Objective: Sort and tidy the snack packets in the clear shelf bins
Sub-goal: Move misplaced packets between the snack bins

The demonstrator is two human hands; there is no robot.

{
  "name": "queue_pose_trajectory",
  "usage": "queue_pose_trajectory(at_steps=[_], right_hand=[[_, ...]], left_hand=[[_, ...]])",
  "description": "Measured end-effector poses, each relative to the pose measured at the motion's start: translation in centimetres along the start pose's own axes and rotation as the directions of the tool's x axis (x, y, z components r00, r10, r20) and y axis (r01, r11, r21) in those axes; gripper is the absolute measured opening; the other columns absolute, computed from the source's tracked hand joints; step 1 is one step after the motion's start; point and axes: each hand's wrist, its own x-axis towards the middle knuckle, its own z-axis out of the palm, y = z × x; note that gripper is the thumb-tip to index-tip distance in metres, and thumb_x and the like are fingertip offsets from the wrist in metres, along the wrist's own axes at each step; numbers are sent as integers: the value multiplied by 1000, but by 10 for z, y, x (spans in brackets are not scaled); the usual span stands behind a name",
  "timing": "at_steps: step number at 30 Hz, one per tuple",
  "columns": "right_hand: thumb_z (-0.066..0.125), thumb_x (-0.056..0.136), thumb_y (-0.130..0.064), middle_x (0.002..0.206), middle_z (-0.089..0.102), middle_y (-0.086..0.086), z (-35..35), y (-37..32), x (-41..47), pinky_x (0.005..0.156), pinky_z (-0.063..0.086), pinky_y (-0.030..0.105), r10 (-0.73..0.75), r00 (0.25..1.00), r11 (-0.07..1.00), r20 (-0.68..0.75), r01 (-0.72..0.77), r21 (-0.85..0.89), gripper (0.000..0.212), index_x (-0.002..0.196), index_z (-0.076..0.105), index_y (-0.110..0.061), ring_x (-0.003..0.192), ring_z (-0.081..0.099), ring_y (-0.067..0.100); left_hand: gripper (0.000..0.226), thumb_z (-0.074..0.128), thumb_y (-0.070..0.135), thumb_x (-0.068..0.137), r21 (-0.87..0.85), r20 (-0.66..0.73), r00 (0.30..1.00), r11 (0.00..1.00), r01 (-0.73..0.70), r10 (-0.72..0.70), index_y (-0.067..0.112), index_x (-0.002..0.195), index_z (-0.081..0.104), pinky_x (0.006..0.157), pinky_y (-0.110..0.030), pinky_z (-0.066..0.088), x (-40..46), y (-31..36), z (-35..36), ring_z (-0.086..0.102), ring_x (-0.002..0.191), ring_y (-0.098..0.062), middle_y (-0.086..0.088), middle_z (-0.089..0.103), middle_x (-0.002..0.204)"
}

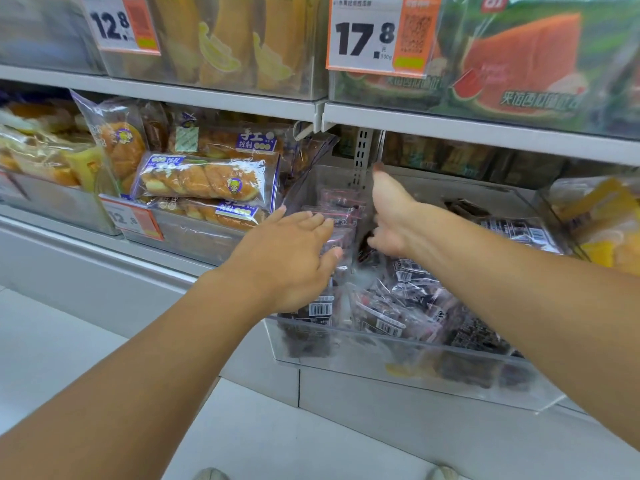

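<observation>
A clear plastic bin [381, 355] sticks out from the lower shelf, holding several small dark snack packets [391, 320] with barcodes. A row of pinkish packets [341, 202] stands upright at its back left. My left hand [287, 254] lies flat over the bin's left side, fingers spread, thumb against an upright packet. My right hand [391, 216] reaches into the middle of the bin, thumb up, fingers curled down among the packets. Whether those fingers grip a packet is hidden.
To the left, a bin of twisted bread packs [207, 181] with a 12.8 price tag [133, 220]. To the right, yellow packets [602, 223]. The shelf above carries banana snacks [225, 46], watermelon packs [519, 64] and a 17.8 tag [363, 36]. My shoe tips show on the white floor below.
</observation>
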Motion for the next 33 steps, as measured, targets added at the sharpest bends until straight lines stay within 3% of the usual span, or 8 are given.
queue_pose_trajectory(at_steps=[4, 9, 11, 15, 23, 26, 28, 33], right_hand=[[40, 65, -91, 147, 48, 3, 11, 6, 32, 108, 38, 53, 53, 998, 994, 31, -56, 95, 105, 140, 47, -18, 130, 50, 31], [33, 58, -100, 163, 19, 4, 14, -1, 3, 116, 29, 53, 65, 981, 998, 183, -68, 15, 124, 157, 25, -25, 147, 30, 28], [31, 63, -98, 160, 26, 2, -2, 1, 12, 117, 27, 53, 89, 988, 995, 129, -94, 34, 120, 156, 29, -22, 147, 31, 30], [38, 42, -102, 146, 46, 3, -9, 4, 62, 104, 36, 60, 120, 993, 991, 15, -120, 58, 128, 141, 45, -20, 123, 53, 32], [26, 74, -94, 152, 41, 9, 4, -6, 7, 106, 39, 49, 38, 983, 999, 177, -43, 23, 110, 152, 35, -17, 137, 43, 27], [28, 66, -96, 156, 38, 6, 1, 0, 22, 98, 45, 52, 133, 986, 990, 98, -138, 40, 109, 140, 49, -19, 125, 51, 25], [23, 63, -96, 155, 40, 9, 7, 7, 33, 106, 36, 58, 162, 986, 987, 27, -162, 9, 118, 148, 40, -16, 133, 47, 32], [20, 83, -88, 138, 51, 15, 23, 9, 14, 90, 51, 42, 50, 999, 999, 5, -50, 11, 101, 145, 41, -11, 107, 58, 31]], left_hand=[[61, 17, 46, 107, 21, 43, 999, 1000, -19, 18, 19, 161, 11, 124, -37, -5, 1, -2, -1, 8, 154, -11, 3, 13, 168], [59, 19, 41, 108, 6, 41, 999, 999, -34, 34, 18, 161, 12, 123, -37, -5, 2, -3, -3, 10, 154, -11, 3, 14, 168], [58, 19, 41, 108, 27, 36, 999, 999, -33, 32, 18, 161, 12, 123, -37, -4, 2, -3, -3, 11, 154, -12, 2, 14, 168], [58, 17, 41, 108, 38, 36, 999, 999, -20, 19, 18, 161, 11, 123, -36, -5, 0, -1, -2, 8, 154, -12, 1, 13, 168], [59, 18, 44, 108, 19, 22, 999, 1000, -24, 24, 20, 161, 13, 124, -37, -3, 2, -1, -1, 8, 154, -13, 2, 15, 168], [59, 21, 45, 107, 0, 2, 1000, 1000, -15, 15, 21, 161, 18, 124, -36, 0, 2, 0, -1, 12, 154, -14, 2, 20, 167], [58, 21, 46, 107, 1, -11, 1000, 1000, -10, 10, 22, 160, 20, 124, -36, 1, 1, 0, 0, 15, 153, -14, 3, 24, 165], [55, 26, 42, 107, -20, -38, 999, 1000, -15, 14, 19, 158, 28, 123, -36, 5, 2, -1, 1, 24, 149, -15, 2, 34, 161]])
